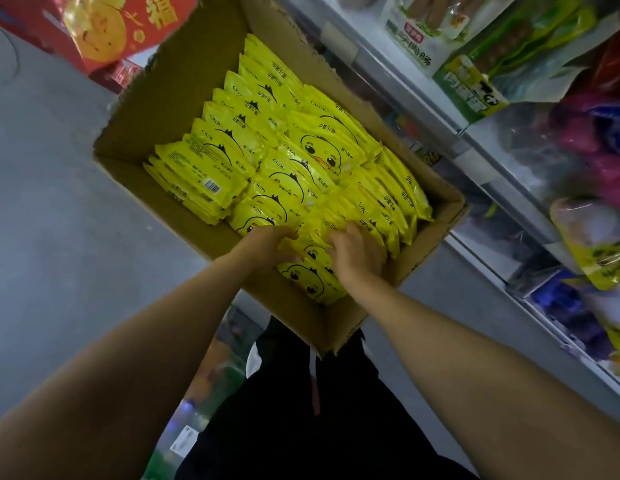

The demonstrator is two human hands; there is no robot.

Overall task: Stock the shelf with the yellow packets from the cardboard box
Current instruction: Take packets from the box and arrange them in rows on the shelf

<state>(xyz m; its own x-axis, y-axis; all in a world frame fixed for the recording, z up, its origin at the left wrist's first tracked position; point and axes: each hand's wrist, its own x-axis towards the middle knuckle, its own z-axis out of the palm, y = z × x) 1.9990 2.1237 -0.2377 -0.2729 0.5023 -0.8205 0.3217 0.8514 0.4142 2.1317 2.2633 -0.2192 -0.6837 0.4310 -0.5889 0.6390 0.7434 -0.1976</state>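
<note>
Near the box's [184,81] close wall, my left hand [263,245] and right hand [357,258] gripped a bunch of packets [310,271] from both sides, fingers curled round it. Its length ran near-to-far; the shelf [440,133] lay right, nearer my right hand.

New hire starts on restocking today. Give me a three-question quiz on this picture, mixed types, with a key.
1. True or false: the cardboard box is nearly empty.
2. The left hand and right hand are on the yellow packets at: A) the box's near end, B) its far end, C) the shelf.
3. Fill in: each packet front shows a cartoon ____.

Key: 1 false; 2 A; 3 duck.
</note>
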